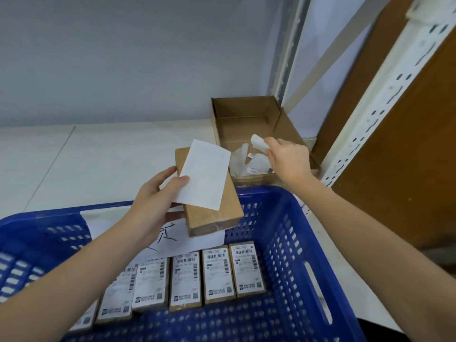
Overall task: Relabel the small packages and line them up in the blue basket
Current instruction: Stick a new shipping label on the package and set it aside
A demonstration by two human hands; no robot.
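Your left hand [158, 193] grips the brown package [209, 208] above the blue basket's [291, 255] far edge, thumb pinning a loose white label [204, 174]. Your right hand [288, 159] pinches crumpled backing paper [259, 143] over the scrap box [246, 112]. That package looks light and stiff; hold its long edges.

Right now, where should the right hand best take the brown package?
Probably the free lower-right end of the package, coming from the right: the left hand holds its left side and pins the white label on top.
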